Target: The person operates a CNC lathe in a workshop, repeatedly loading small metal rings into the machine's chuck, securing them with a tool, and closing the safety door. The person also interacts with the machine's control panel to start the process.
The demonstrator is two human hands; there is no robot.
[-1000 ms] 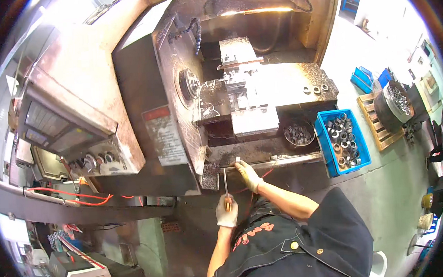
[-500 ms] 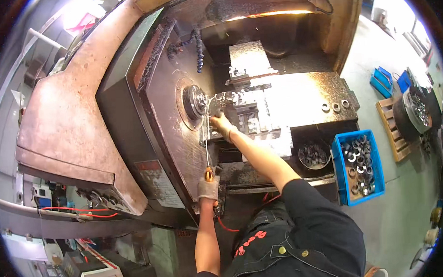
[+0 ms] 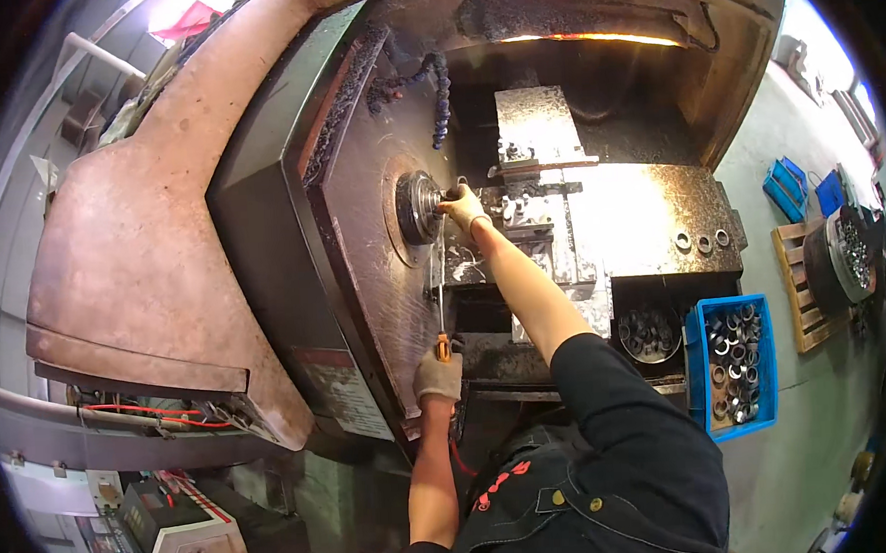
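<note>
1. The step in hand is judged to be the seating or removal of a small workpiece at the lathe chuck (image 3: 419,207), the round steel disc on the machine's left inner wall.
2. The gloved right hand (image 3: 462,208) is stretched out to the chuck face and is closed about something small there; the piece itself is hidden by the fingers.
3. The gloved left hand (image 3: 438,373) is closed round the orange handle of a long thin tool (image 3: 441,307), whose shaft is held upright, its tip just below the chuck.
4. A blue bin of metal rings (image 3: 733,364) stands well apart on the right.
5. The next move is judged to call for a steady right grip at the chuck while the tool tip is guided in closely.
</note>
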